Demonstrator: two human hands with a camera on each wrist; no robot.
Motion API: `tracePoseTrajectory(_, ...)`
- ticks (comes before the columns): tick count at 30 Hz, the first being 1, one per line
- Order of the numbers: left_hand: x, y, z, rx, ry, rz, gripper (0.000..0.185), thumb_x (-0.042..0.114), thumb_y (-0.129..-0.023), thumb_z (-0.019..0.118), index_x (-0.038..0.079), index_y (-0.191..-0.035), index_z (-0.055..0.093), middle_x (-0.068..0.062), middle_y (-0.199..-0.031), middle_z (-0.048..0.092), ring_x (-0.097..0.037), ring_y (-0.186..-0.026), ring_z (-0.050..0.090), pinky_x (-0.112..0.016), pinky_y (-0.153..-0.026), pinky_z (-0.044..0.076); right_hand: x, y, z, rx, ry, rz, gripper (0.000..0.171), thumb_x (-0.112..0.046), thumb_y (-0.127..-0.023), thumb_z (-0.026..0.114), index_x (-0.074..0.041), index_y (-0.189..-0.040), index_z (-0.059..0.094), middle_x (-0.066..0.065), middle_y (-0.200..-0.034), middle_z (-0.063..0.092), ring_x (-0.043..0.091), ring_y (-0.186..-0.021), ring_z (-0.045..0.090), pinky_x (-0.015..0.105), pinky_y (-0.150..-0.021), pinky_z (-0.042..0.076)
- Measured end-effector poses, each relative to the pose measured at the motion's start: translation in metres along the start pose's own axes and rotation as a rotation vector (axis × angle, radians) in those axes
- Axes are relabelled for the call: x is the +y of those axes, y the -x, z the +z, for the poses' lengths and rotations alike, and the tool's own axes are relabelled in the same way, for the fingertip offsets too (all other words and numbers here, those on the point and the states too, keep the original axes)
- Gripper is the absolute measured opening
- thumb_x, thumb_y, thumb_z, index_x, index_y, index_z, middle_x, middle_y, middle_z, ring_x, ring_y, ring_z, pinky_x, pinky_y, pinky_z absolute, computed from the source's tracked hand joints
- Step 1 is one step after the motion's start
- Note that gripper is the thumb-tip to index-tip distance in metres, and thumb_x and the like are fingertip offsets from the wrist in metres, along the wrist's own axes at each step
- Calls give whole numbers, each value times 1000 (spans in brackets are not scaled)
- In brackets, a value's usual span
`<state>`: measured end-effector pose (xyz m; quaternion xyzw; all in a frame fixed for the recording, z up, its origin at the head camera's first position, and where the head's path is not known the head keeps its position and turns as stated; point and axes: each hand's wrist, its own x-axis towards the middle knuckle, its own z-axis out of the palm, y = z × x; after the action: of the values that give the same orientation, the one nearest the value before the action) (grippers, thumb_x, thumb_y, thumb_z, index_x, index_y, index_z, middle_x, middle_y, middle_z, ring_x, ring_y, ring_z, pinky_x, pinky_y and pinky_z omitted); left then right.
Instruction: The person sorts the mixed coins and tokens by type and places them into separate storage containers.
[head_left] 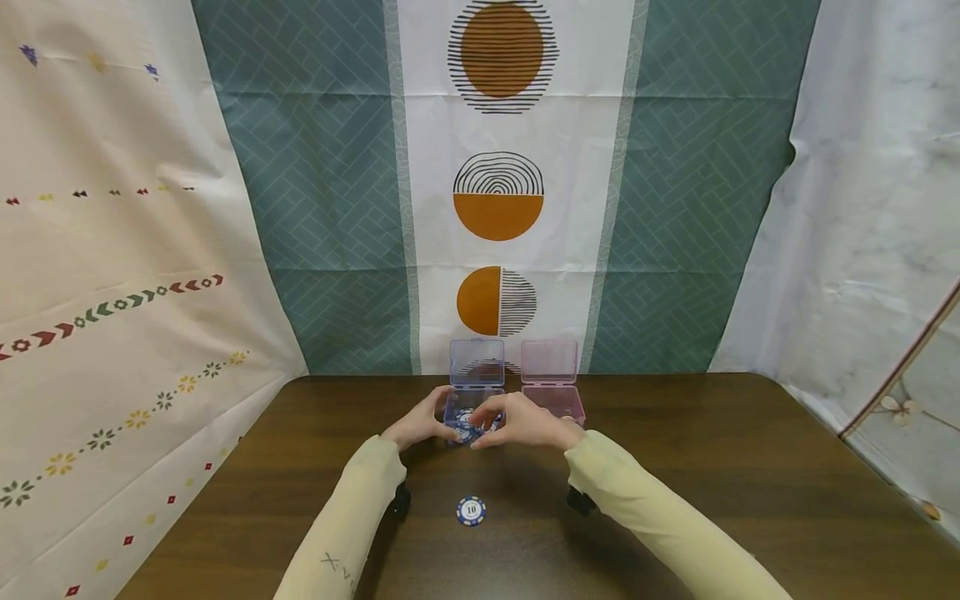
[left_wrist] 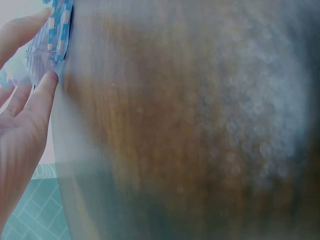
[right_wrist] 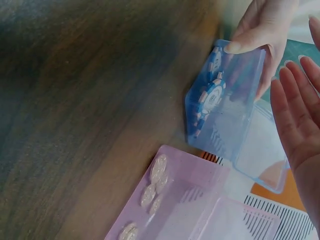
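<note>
A clear blue plastic box (head_left: 474, 400) stands near the table's back edge with its lid (head_left: 477, 363) raised. Blue-and-white poker chips (right_wrist: 212, 99) lie inside it. My left hand (head_left: 422, 422) grips the box at its left side, with the thumb at the front corner. Over the box's right front is my right hand (head_left: 525, 421), its fingers extended and loosely bent, with nothing visible between them. In the right wrist view those fingers (right_wrist: 295, 100) are beside the box. One poker chip (head_left: 471, 511) marked 10 lies flat on the table, nearer me than both hands.
Just right of the blue box stands a clear pink box (head_left: 576, 403), also with its lid up. Several pale, coin-like discs (right_wrist: 159, 169) lie in it. A patterned cloth (head_left: 345, 208) hangs behind the dark wooden table (head_left: 675, 467).
</note>
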<state>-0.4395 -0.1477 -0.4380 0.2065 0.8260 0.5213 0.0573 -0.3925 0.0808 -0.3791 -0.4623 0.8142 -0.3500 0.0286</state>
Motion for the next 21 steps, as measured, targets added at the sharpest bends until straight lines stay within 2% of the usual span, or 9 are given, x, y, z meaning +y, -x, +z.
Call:
tracePoseTrajectory(4, 2, 1, -1, -16, 32, 21, 84, -2, -64, 76, -2, -133, 28, -23, -134, 34, -38, -121, 33, -49, -96, 26, -1, 2, 5, -35, -36, 1, 34, -24, -76, 74, -8, -104, 64, 0, -95, 62, 21, -84, 59, 27, -72, 49)
tracePoseTrajectory(8, -1, -2, -1, -23, 29, 17, 85, -2, -65, 76, -1, -134, 28, -23, -135, 34, -38, -122, 32, -49, -96, 26, -1, 5, 11, -88, -66, -15, 35, -22, -75, 75, -5, -103, 64, 3, -95, 62, 18, -81, 59, 30, -73, 49)
tracePoseTrajectory(13, 17, 7, -3, -62, 56, 26, 82, -7, -66, 72, -8, -133, 25, -29, -134, 30, -43, -122, 29, -51, -97, 24, -2, 8, 19, -150, -54, -19, 38, -22, -74, 75, -1, -104, 63, 10, -97, 62, 21, -83, 59, 31, -73, 49)
tracePoseTrajectory(17, 29, 14, -4, -72, 39, 22, 81, -7, -68, 71, -10, -133, 22, -32, -135, 27, -45, -121, 28, -52, -96, 26, -1, 9, 27, -183, -36, -12, 37, -21, -73, 76, -1, -102, 64, 6, -95, 63, 18, -83, 60, 26, -72, 48)
tracePoseTrajectory(21, 26, 13, -3, -64, 50, 14, 82, -6, -69, 71, -10, -134, 22, -31, -136, 25, -45, -122, 26, -53, -96, 25, -1, 9, 33, -210, -37, -4, 36, -19, -72, 77, -2, -101, 64, 3, -92, 63, 15, -81, 60, 20, -68, 47)
